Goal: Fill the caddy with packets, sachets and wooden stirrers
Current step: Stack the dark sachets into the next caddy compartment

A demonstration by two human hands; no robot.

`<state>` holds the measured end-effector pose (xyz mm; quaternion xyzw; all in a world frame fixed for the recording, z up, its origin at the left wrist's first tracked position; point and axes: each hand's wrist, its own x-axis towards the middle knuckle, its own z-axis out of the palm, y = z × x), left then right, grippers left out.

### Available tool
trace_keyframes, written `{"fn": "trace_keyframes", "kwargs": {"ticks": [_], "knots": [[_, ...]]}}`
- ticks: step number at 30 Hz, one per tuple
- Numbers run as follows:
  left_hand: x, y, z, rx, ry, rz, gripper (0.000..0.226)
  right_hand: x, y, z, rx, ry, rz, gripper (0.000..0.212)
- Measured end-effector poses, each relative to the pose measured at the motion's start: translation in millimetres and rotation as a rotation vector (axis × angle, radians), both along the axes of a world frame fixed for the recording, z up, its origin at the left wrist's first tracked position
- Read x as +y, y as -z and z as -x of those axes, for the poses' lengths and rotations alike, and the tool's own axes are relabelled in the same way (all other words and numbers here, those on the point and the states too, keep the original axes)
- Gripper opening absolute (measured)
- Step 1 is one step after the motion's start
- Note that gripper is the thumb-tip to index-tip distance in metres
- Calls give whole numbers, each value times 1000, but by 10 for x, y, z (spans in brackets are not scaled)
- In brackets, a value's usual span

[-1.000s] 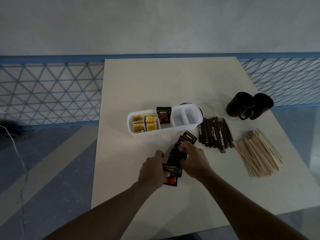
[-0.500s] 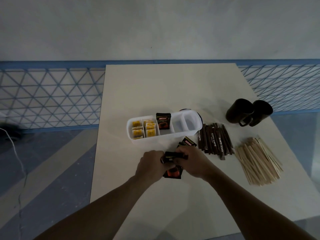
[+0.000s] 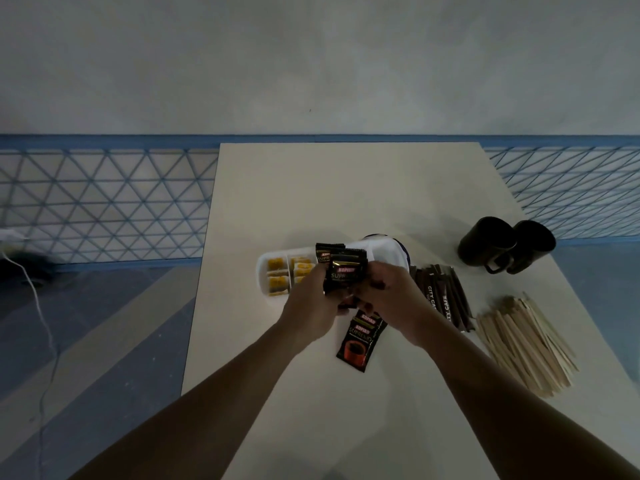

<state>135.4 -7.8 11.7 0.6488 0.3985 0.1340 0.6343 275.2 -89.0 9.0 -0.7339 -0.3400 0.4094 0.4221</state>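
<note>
The white divided caddy (image 3: pixel 382 252) lies across the table middle, with yellow packets (image 3: pixel 277 273) in its left cells and one black coffee sachet (image 3: pixel 325 252) standing in a middle cell. Both hands are raised just in front of it. My left hand (image 3: pixel 311 306) and my right hand (image 3: pixel 394 299) together hold a small stack of black coffee sachets (image 3: pixel 346 271) upright. More black sachets (image 3: pixel 362 339) lie on the table below the hands. Brown stick sachets (image 3: pixel 441 296) and a heap of wooden stirrers (image 3: pixel 526 344) lie to the right.
Two black mugs (image 3: pixel 505 244) stand at the back right of the white table (image 3: pixel 346 188). A blue mesh railing runs behind the table. A white cable lies on the floor at the left.
Both hands gathered black sachets from the table pile and lifted the stack up toward the caddy. A few sachets stayed on the table.
</note>
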Motion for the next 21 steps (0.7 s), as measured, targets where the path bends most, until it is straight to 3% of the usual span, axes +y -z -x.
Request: {"fn": "trace_keyframes", "kwargs": {"ticks": [7, 13, 16, 21], "knots": [[127, -17, -132, 120, 43, -265, 21, 229, 98, -36, -295, -58, 57, 27], [333, 17, -139, 264, 30, -388, 14, 388, 95, -139, -336, -129, 57, 34], [404, 95, -129, 328, -3, -436, 37, 459, 152, -225, -416, -149, 105, 31], [479, 135, -123, 500, 114, -496, 108, 548, 258, -269, -518, -206, 177, 27]]}}
